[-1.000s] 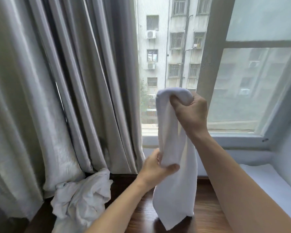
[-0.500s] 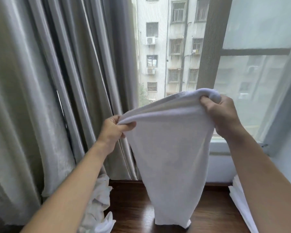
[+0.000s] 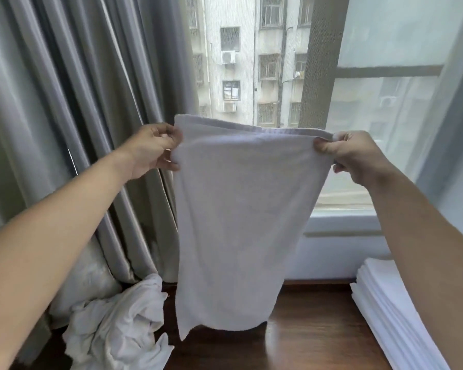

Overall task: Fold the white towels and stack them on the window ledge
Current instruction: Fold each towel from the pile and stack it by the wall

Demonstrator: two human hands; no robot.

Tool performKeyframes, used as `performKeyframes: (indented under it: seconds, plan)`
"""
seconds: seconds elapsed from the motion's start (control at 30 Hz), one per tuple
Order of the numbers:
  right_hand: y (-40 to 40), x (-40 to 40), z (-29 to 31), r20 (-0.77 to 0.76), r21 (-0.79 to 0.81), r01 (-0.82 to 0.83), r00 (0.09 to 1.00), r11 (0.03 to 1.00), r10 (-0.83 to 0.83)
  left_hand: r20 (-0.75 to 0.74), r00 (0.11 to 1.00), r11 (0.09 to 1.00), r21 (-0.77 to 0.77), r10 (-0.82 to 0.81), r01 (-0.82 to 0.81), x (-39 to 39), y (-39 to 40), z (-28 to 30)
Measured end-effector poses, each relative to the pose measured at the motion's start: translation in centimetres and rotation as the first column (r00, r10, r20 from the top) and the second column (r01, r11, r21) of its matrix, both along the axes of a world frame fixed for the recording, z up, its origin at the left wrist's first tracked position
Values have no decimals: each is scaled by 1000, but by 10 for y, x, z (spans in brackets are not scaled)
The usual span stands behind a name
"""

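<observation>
A white towel hangs spread out in front of the window, its lower edge just above the dark wooden ledge. My left hand pinches its top left corner and my right hand pinches its top right corner, so the top edge is stretched between them. A crumpled heap of white towels lies on the ledge at the lower left. A stack of folded white towels sits on the ledge at the right, partly hidden by my right forearm.
Grey curtains hang at the left down to the ledge. The window frame and its glass stand right behind the towel. Bare wood shows between the heap and the stack.
My left hand slid up from the towel's middle to its top left corner and moved left. My right hand moved right, so the bunched towel now hangs spread flat.
</observation>
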State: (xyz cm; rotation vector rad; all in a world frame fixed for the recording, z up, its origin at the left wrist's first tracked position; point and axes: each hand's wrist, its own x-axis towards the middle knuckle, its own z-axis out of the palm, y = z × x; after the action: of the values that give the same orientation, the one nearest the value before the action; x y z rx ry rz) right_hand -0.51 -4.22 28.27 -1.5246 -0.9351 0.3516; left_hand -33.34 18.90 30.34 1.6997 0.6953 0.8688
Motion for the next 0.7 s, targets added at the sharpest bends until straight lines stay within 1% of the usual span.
performKeyframes:
  seconds: [0.03, 0.1, 0.17, 0.23, 0.37, 0.5, 0.6, 0.7]
  plan:
    - [6, 3, 3, -6, -16, 19, 1000, 1000, -20, 17, 999, 999, 7, 31, -31, 6, 3, 2]
    - [17, 6, 14, -101, -6, 49, 994, 999, -50, 55, 995, 996, 26, 86, -87, 17, 7, 9]
    - [28, 9, 27, -225, 78, 69, 973, 995, -50, 99, 983, 987, 28, 156, -159, 25, 11, 19]
    - [37, 13, 44, -256, 172, 87, 966, 981, -41, 136, 968, 976, 15, 212, -216, 31, 13, 32]
    - [45, 21, 77, -142, 277, 91, 989, 956, -53, 164, 955, 958, 108, 248, -267, 36, 17, 52]
    - [38, 28, 95, -55, 330, 37, 998, 943, -20, 241, 947, 944, 200, 213, -263, 33, 13, 59]
    - [24, 27, 89, 20, 324, 14, 1000, 946, -22, 291, 937, 934, 240, 192, -265, 28, 1, 47]
    - [1, 16, 66, 92, 300, -3, 995, 954, -25, 328, 917, 922, 229, 228, -311, 20, -21, 23]
